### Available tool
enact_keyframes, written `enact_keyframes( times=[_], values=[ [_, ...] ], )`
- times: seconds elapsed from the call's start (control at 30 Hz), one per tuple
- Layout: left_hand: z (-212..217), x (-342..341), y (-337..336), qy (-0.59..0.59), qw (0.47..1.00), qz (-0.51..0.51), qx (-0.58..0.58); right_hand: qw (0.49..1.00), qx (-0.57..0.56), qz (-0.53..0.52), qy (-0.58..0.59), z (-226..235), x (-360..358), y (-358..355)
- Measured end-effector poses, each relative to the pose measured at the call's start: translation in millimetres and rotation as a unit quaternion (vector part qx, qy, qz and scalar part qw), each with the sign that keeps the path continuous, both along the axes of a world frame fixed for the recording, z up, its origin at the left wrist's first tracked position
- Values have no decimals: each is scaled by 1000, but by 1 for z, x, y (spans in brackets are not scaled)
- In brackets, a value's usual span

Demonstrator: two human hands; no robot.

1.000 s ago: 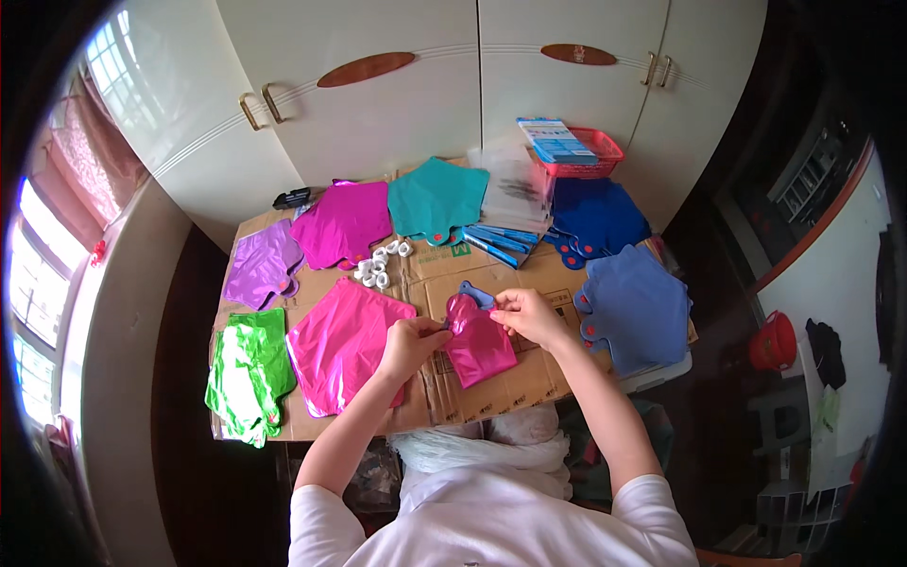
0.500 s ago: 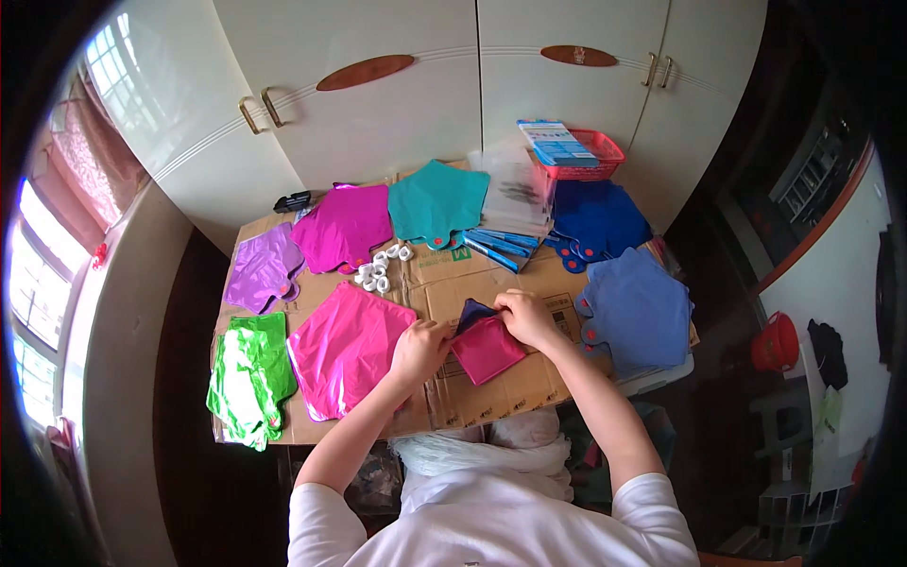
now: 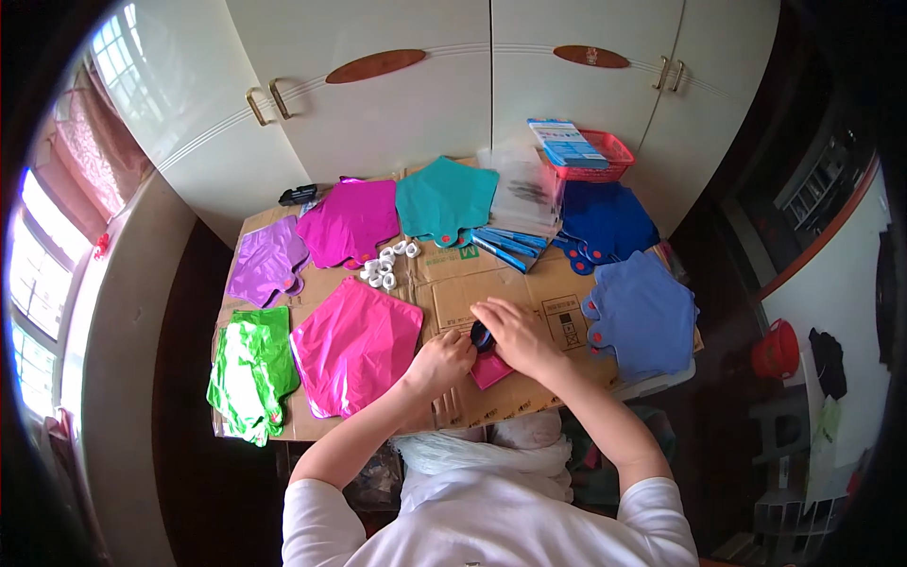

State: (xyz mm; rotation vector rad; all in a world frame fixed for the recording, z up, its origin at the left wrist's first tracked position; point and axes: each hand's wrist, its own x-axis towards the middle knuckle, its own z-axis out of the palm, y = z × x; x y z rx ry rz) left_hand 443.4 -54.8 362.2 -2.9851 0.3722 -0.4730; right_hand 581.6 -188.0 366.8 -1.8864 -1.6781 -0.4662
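At the frame's centre we judge one fold nearly finished: our left hand (image 3: 442,361) and right hand (image 3: 515,335) press the small pink foil balloon (image 3: 489,369) flat on the cardboard (image 3: 529,293), while many spread balloon stacks (image 3: 354,345) look unfolded.

A green foil pile (image 3: 248,369) lies at lower left; white rings (image 3: 385,266) sit centre; a red basket (image 3: 595,156) stands at upper right.

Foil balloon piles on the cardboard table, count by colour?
Pink/magenta: 3 (flat pile, back pile, folded one under the left hand and right hand)
Blue: 2
Purple: 1
Teal: 1
Green: 1
Total: 8
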Motion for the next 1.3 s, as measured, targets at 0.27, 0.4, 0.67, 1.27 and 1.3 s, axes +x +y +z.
enact_keyframes(
  times=[0.27, 0.4, 0.67, 1.27, 1.3],
  values=[
    [2, -8, -8, -37, 999, 23, -8, 999, 11, -26, -28, -25, -6, -15],
    [-6, -13, -4, -84, 996, 25, -31, 998, 15, -27, -45, -30, -7, -14],
    [-2, -17, -2, -44, 999, 14, -21, 997, 3, -46, -67, -35, -10, -14],
    [1, -40, -5, 7, 980, 81, -180, 991, -96, 38, 79, -18, -10, -39],
    [-1, -42, -4, 13, 980, 75, -183, 991, -103, 42, 81, -19, -9, -41]
  ],
)
